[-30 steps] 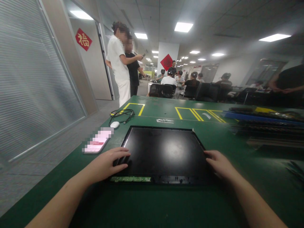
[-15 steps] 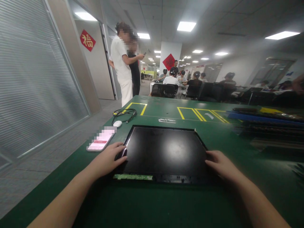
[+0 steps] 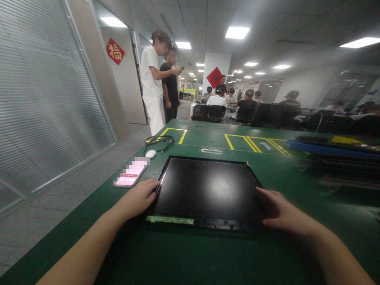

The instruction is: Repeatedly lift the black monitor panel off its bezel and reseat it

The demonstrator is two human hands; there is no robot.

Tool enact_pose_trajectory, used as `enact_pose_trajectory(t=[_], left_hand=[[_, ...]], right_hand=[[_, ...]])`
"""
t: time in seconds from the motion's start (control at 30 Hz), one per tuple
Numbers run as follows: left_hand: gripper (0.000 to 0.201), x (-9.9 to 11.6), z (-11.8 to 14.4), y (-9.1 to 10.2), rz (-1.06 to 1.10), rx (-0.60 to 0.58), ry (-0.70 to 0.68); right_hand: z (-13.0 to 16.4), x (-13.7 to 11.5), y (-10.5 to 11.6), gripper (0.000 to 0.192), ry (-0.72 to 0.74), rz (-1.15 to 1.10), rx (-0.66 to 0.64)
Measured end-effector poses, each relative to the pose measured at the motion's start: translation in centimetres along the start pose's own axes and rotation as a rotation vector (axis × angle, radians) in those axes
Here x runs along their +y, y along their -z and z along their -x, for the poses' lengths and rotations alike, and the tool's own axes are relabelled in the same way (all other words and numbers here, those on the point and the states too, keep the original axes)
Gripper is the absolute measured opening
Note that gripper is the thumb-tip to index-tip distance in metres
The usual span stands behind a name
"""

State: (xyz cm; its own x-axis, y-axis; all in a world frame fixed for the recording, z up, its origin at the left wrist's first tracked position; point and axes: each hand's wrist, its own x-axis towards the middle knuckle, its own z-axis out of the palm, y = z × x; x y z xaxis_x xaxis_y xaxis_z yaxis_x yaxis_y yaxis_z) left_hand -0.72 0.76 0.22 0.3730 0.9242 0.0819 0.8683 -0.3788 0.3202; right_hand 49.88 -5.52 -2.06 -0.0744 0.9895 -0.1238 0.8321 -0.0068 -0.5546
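Note:
A flat black display panel [image 3: 204,186] lies screen up on the green table [image 3: 190,257], with a green circuit strip [image 3: 170,220] along the left part of its near edge. My left hand [image 3: 142,196] is closed against the panel's left edge, fingertips on the frame. At the right edge, my right hand [image 3: 282,209] has its thumb spread from the fingers, and the fingertips touch the frame. Part of the panel's right side is hidden by that hand.
A phone with a lit screen [image 3: 130,174], a white mouse [image 3: 151,154] and a coiled black cable [image 3: 162,144] lie at the left. Blurred stacked parts [image 3: 332,152] are at the right. Two people stand beyond the table; several sit farther back.
My left thumb has drawn back from the screen to the panel's edge. My right thumb has spread away from the fingers toward the near corner. The view has shifted slightly.

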Motion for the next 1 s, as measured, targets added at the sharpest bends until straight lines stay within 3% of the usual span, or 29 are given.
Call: enact_pose_trajectory(t=[0.53, 0.9, 1.0], left_hand=[[0.053, -0.32, 0.06, 0.00, -0.065, -0.027, 0.023], [0.053, -0.31, 0.06, -0.25, -0.097, -0.022, 0.007], [0.049, -0.05, 0.01, -0.18, -0.089, -0.028, 0.028]], right_hand=[[-0.26, 0.20, -0.22, 0.091, 0.022, -0.083, 0.086], [-0.44, 0.55, -0.25, 0.096, 0.008, -0.035, 0.083], [-0.69, 0.55, -0.48, 0.087, -0.016, -0.041, 0.119]])
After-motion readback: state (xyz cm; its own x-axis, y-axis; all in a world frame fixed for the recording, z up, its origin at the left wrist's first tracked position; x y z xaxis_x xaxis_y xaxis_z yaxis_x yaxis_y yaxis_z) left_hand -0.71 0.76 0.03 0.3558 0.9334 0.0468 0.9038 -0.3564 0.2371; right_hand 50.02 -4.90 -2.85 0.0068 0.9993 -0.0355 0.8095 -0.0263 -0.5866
